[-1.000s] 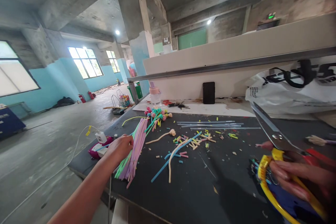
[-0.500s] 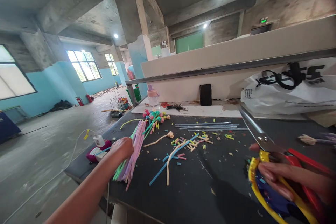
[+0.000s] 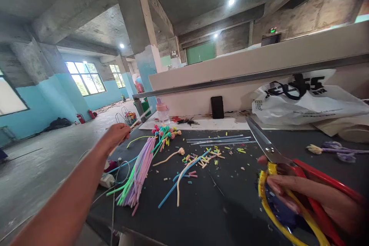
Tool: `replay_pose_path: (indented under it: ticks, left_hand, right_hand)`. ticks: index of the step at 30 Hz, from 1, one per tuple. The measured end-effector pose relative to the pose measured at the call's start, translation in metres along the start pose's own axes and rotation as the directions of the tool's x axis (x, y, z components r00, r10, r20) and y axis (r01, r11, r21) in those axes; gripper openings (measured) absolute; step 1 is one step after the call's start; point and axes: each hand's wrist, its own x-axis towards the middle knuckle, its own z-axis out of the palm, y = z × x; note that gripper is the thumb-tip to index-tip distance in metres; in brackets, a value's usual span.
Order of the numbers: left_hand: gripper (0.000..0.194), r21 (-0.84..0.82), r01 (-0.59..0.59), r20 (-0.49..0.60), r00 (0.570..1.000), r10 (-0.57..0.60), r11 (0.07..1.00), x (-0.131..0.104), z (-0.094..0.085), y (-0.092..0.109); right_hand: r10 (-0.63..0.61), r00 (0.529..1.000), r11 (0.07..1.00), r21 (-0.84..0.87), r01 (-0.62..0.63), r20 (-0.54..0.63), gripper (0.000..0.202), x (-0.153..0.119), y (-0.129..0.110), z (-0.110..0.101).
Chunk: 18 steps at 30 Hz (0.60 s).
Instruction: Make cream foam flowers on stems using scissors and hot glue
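Observation:
My left hand (image 3: pixel 118 135) is closed on a thin pale stick, raised past the table's left edge, above and left of the bundle of pink, purple and green stems (image 3: pixel 138 173). At the right, my right hand (image 3: pixel 305 196) is wrapped round scissors (image 3: pixel 269 150) with red handles, its fingers beside a yellow-rimmed blue roll (image 3: pixel 281 203). Colourful curled heads (image 3: pixel 165 131) lie at the bundle's far end. A cream stem with a knotted head (image 3: pixel 170 157), a blue stem (image 3: pixel 168 196) and short cut pieces (image 3: pixel 201 158) lie mid-table.
Clear sticks (image 3: pixel 219 140) lie behind the cut pieces. Along the back stand a pink-lidded bottle (image 3: pixel 163 112), a black phone (image 3: pixel 217 107) and a white bag (image 3: pixel 302 103). A purple flower-like piece (image 3: pixel 337 150) lies at the right. Cables hang by the left edge.
My left hand has left the stem bundle and moved up and left, now with a thin pale stick. The view has shifted to the right; my right hand still holds the scissors.

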Motion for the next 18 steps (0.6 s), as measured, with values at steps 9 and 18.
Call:
replay_pose_path:
  ticks: [9,18]
  left_hand:
    - [0.021,-0.429,-0.115,0.411,0.858,0.307,0.896,-0.099,0.075,0.052]
    - [0.016,-0.456,-0.309,0.674,0.493,0.551,0.835,-0.105,0.148,0.062]
  right_hand:
    - [-0.013,0.997,0.989,0.145,0.002,0.073,0.026,-0.004,-0.009,0.028]
    - [-0.067,0.992,0.991,0.111,0.079,-0.11,0.034,0.0,0.004,0.026]
